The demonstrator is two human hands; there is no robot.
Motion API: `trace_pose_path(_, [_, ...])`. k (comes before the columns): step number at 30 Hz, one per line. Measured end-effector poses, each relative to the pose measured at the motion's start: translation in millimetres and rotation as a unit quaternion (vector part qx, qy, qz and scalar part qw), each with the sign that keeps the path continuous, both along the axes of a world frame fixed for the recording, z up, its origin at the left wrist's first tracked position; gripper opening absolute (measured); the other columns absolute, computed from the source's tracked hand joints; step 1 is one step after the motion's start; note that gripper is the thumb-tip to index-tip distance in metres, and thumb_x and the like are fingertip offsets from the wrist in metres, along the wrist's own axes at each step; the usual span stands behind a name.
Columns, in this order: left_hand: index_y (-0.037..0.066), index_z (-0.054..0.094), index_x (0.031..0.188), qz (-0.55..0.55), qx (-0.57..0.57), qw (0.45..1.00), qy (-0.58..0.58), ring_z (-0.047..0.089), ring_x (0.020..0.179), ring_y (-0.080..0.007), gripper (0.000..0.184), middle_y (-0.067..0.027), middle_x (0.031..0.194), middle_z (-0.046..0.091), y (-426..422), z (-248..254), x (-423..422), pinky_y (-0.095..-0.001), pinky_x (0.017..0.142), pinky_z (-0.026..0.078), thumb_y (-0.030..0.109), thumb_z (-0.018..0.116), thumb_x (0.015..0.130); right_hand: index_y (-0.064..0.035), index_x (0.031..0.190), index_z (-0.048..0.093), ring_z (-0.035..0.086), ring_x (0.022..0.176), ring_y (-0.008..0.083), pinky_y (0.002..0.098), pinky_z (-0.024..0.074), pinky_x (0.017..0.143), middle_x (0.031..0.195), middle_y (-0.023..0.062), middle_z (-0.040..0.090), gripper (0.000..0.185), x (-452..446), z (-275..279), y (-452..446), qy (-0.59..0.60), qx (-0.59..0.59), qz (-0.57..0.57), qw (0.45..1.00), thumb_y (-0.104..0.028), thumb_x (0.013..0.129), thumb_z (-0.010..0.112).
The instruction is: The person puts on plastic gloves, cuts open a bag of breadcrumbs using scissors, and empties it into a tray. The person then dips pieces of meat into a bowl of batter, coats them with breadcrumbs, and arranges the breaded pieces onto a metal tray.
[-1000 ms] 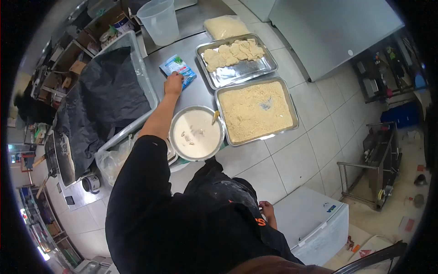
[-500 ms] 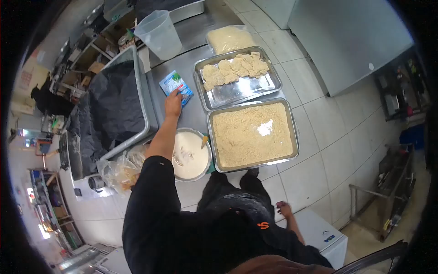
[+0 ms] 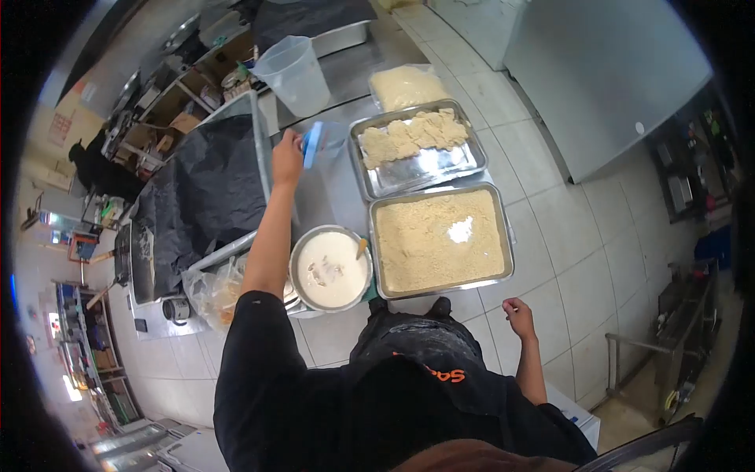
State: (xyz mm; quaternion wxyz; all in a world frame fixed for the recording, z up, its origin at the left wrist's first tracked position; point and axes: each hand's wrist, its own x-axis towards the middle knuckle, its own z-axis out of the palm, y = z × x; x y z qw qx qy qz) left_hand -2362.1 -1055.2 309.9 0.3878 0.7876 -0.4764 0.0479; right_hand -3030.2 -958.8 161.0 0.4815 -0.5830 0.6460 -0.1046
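Note:
My left hand (image 3: 288, 160) is closed on a blue packet (image 3: 313, 145), held edge-on above the steel table; its print is hidden from this angle. To the right of that hand, a metal tray (image 3: 381, 186) carries several crumb-coated pieces (image 3: 414, 134). Nearer my body, a second metal tray (image 3: 374, 259) is filled with pale crumbs (image 3: 429, 248). Left of it stands a round bowl (image 3: 300, 295) of creamy white liquid (image 3: 338, 263), with a tan handle leaning at its rim. My right hand (image 3: 518, 318) hangs over the floor, fingers loosely bent and slightly apart, with nothing visible in it.
A large bin draped in black plastic (image 3: 208, 177) stands at left, beside a clear plastic bag (image 3: 214, 295). Farther back are a translucent pitcher (image 3: 295, 79) and a bag of pale crumbs (image 3: 406, 86). A grey cabinet (image 3: 609, 79) stands at right, and a metal frame (image 3: 653, 343) below it.
My left hand has lifted the blue packet off the table and turned it on edge, moving left. My right hand has moved forward, away from my body. The view has shifted slightly.

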Motion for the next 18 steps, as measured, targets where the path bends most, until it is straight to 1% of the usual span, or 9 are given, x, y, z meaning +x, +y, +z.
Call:
trace_pose_path(2, [0.004, 0.057, 0.092, 0.039, -0.039, 0.998, -0.024, 0.062, 0.081, -0.0414, 0.01, -0.0202, 0.083, 0.065, -2.5, 14.1, 7.8, -0.0442, 0.069, 0.048, 0.013, 0.054, 0.09, -0.0018, 0.097, 0.067, 0.06, 0.062, 0.0144, 0.0285, 0.05, 0.06, 0.078, 0.0081, 0.066, 0.023, 22.3, 4.8, -12.6, -0.045, -0.056, 0.005, 0.997, -0.023, 0.089, 0.063])
trace_pose_path(4, [0.004, 0.059, 0.092, -0.03, -0.07, 0.997, 0.012, 0.062, 0.079, -0.0406, 0.009, -0.0195, 0.082, 0.065, 1.3, 28.4, 9.0, -0.0421, 0.068, 0.048, 0.012, 0.054, 0.09, -0.001, 0.096, 0.067, 0.06, 0.064, 0.0139, 0.0278, 0.0501, 0.06, 0.079, 0.0069, 0.065, 0.022, 53.2, 27.3, -18.2, -0.058, -0.069, 0.02, 0.996, -0.021, 0.089, 0.062])
trace_pose_path(6, [0.004, 0.06, 0.091, -0.022, -0.105, 0.994, 0.026, 0.062, 0.079, -0.0408, 0.01, -0.0194, 0.082, 0.065, 7.5, 42.0, 13.1, -0.0405, 0.066, 0.048, 0.012, 0.054, 0.09, -0.0001, 0.096, 0.067, 0.059, 0.067, 0.0135, 0.0271, 0.0502, 0.06, 0.079, 0.0056, 0.064, 0.021, 80.7, 61.9, -26.5, -0.065, -0.085, 0.036, 0.994, -0.019, 0.089, 0.062])
trace_pose_path(8, [0.003, 0.061, 0.091, 0.042, -0.181, 0.98, 0.065, 0.065, 0.076, -0.0366, 0.012, -0.0175, 0.079, 0.066, 19.9, 65.2, 9.3, -0.0392, 0.065, 0.048, 0.013, 0.053, 0.092, -0.0005, 0.095, 0.067, 0.058, 0.064, 0.0124, 0.0283, 0.0497, 0.06, 0.078, 0.0064, 0.065, 0.021, 110.6, 98.3, -26.8, -0.1, -0.115, 0.042, 0.987, -0.02, 0.09, 0.062])
trace_pose_path(9, [0.002, 0.061, 0.091, 0.013, -0.14, 0.99, -0.029, 0.066, 0.072, -0.0304, 0.013, -0.0153, 0.077, 0.066, 23.7, 64.3, 0.7, -0.0365, 0.065, 0.049, 0.014, 0.055, 0.092, -0.0002, 0.096, 0.066, 0.057, 0.067, 0.0109, 0.0268, 0.0486, 0.062, 0.078, 0.0058, 0.065, 0.02, 122.7, 117.2, -27.5, -0.106, -0.091, 0.038, 0.99, -0.019, 0.09, 0.062])
trace_pose_path(10, [0.002, 0.061, 0.091, 0.011, -0.141, 0.99, -0.028, 0.066, 0.072, -0.0304, 0.013, -0.0153, 0.077, 0.066, 25.6, 60.7, 3.5, -0.0365, 0.065, 0.049, 0.014, 0.055, 0.092, -0.0002, 0.096, 0.066, 0.057, 0.067, 0.0109, 0.0268, 0.0486, 0.062, 0.078, 0.0058, 0.065, 0.02, 131.7, 127.6, -27.6, -0.105, -0.092, 0.036, 0.99, -0.019, 0.09, 0.062])
trace_pose_path(13, [-0.001, 0.06, 0.09, 0.023, -0.182, 0.971, 0.152, 0.067, 0.07, -0.0268, 0.013, -0.0148, 0.076, 0.067, 26.7, 49.8, 13.1, -0.0346, 0.064, 0.05, 0.013, 0.059, 0.09, 0.0012, 0.098, 0.066, 0.058, 0.07, 0.011, 0.0252, 0.0478, 0.065, 0.08, 0.004, 0.065, 0.021, 162.7, 148.4, -30.5, -0.107, -0.156, 0.093, 0.977, -0.018, 0.089, 0.063])
trace_pose_path(16, [-0.001, 0.061, 0.088, -0.068, -0.137, 0.986, 0.06, 0.068, 0.071, -0.0213, 0.014, -0.0136, 0.077, 0.068, 24.4, 37.1, -3.0, -0.0326, 0.065, 0.051, 0.012, 0.06, 0.09, -0.0002, 0.103, 0.066, 0.058, 0.073, 0.0098, 0.0243, 0.0471, 0.067, 0.084, 0.0043, 0.065, 0.024, 212.4, 170.6, -38.1, -0.145, -0.182, 0.158, 0.96, -0.018, 0.087, 0.067])
trace_pose_path(18, [-0.002, 0.062, 0.086, -0.051, -0.161, 0.979, 0.116, 0.067, 0.071, -0.0162, 0.014, -0.0123, 0.076, 0.068, 28.4, 43.2, -13.8, -0.0304, 0.065, 0.051, 0.012, 0.063, 0.088, -0.0021, 0.109, 0.065, 0.059, 0.08, 0.0119, 0.0259, 0.0477, 0.071, 0.093, 0.0066, 0.065, 0.03, 264.7, 196.9, -44.8, -0.163, -0.198, 0.195, 0.947, -0.018, 0.084, 0.07])
